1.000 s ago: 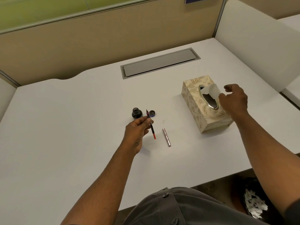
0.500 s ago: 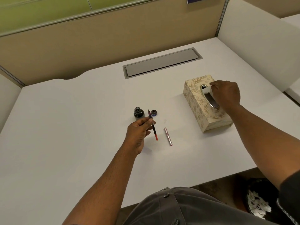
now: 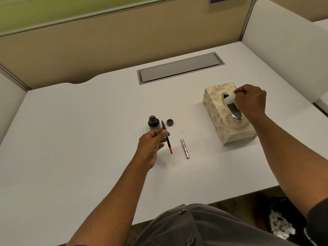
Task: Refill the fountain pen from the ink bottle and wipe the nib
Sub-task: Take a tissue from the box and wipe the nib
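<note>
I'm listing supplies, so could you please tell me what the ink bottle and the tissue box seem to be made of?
The small dark round ink bottle looks like glossy glass: light glints on its shoulder and it seems see-through. The cream, gold-patterned tissue box looks like printed card or wood, hard to tell; its oval opening has a shiny, metal-looking rim.

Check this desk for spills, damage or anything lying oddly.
Nothing stands out. The ink bottle stands upright and uncapped, its cap beside it; no ink shows on the desk. The pen barrel lies flat. The tissue box looks intact.
</note>
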Tool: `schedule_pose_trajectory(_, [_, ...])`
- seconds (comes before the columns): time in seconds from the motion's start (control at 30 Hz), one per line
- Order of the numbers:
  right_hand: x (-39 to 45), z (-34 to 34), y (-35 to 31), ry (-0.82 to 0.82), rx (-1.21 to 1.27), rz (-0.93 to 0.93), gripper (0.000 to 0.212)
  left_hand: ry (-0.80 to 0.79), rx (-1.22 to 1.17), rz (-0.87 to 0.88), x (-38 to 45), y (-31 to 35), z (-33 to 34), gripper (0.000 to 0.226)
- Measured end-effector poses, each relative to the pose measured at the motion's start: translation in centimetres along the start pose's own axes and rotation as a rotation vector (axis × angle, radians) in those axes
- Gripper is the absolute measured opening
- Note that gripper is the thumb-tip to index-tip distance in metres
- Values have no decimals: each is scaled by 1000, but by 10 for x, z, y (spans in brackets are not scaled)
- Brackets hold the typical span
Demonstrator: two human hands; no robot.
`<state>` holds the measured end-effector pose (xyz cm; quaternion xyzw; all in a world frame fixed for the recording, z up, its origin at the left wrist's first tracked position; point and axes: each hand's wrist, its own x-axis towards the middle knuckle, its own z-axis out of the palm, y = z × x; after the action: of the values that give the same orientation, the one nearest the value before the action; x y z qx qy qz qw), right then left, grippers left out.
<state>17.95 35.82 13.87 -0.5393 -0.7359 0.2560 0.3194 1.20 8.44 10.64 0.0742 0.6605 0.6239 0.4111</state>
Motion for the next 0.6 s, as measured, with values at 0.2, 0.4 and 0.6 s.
schedule_pose_trajectory(0.2, [2,3,1,-73,-77,76,33,0,4,-2,-1,0,0,20])
schedule_pose_trajectory(0.4, [5,7,3,-260,-283,204,45,8,5,-3,-1,0,0,19])
schedule_pose_trajectory(0.6, [16,-2,-6,-265,-395,132,26,7,10,-6,0,-2,0,22])
